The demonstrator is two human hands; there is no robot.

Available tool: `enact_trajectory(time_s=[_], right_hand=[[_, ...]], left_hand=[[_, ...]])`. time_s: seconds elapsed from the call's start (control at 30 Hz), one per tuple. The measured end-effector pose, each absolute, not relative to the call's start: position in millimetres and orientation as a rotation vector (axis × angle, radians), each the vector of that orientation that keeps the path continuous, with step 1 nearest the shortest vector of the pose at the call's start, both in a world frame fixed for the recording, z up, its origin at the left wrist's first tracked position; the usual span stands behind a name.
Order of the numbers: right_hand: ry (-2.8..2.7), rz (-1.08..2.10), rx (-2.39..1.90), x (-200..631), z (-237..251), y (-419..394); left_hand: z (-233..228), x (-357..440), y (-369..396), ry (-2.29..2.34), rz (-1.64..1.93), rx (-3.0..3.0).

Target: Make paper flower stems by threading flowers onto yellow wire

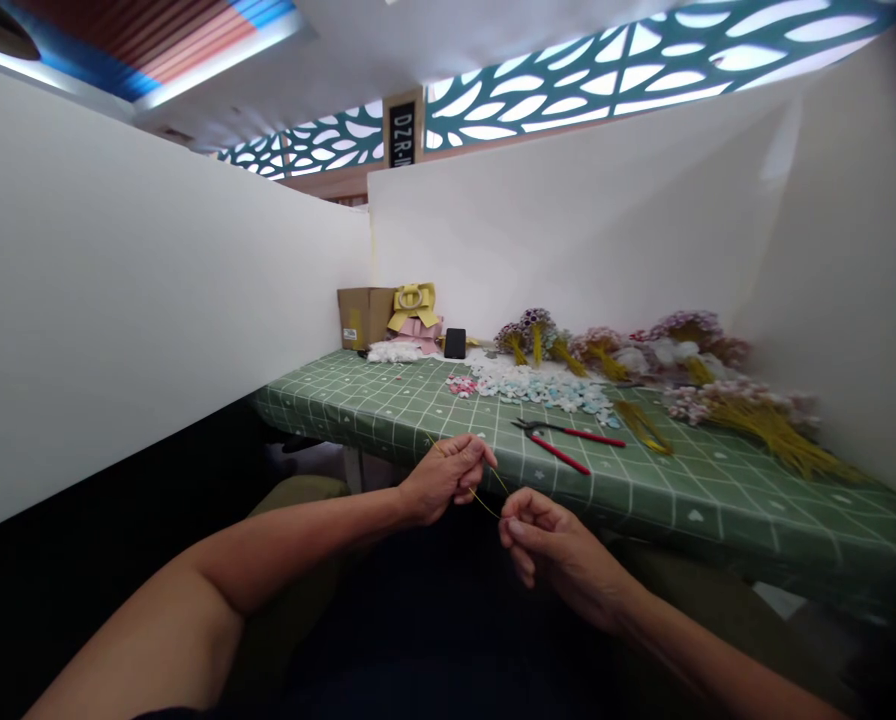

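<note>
A thin gold wire point(484, 503) runs in a loop between my two hands, just in front of the table's near edge. My left hand point(448, 478) is closed on it, and a short end sticks out above the knuckles. Lower and to the right, my right hand point(542, 535) pinches the wire between thumb and fingertips. Beyond my hands, pliers with red handles point(568, 440) lie spread on the table. To their right lies a small bundle of gold wires point(644, 428).
A green checked cloth covers the table point(388, 410). White, pale blue and pink flower pieces point(545, 385) are scattered at its middle. Bunches of wire-stemmed flowers point(763, 415) lie right and behind. A cardboard box point(364, 315), bows point(414, 310) and a black object point(455, 343) stand at the back.
</note>
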State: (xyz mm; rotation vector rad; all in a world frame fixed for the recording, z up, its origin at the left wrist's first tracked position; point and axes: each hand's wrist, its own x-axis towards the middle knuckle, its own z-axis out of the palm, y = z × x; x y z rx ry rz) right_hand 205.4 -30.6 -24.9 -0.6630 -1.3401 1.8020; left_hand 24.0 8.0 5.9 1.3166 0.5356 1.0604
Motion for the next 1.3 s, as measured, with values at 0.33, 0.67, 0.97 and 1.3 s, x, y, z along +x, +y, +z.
enact_trajectory(time_s=[0.33, 0.67, 0.97, 1.3], right_hand=[[-1.43, 1.97, -0.483, 208, -25, -30], [-1.461, 1.948, -0.494, 209, -30, -29], [-1.482, 1.907, -0.517, 208, -32, -29], [-1.451, 1.85, -0.518, 204, -27, -33]], left_hand=[[6, 23, 8, 0.446, 0.958, 1.28], [8, 22, 9, 0.39, 0.895, 1.271], [5, 21, 14, 0.401, 0.901, 1.265], [4, 20, 21, 0.489, 0.863, 1.218]])
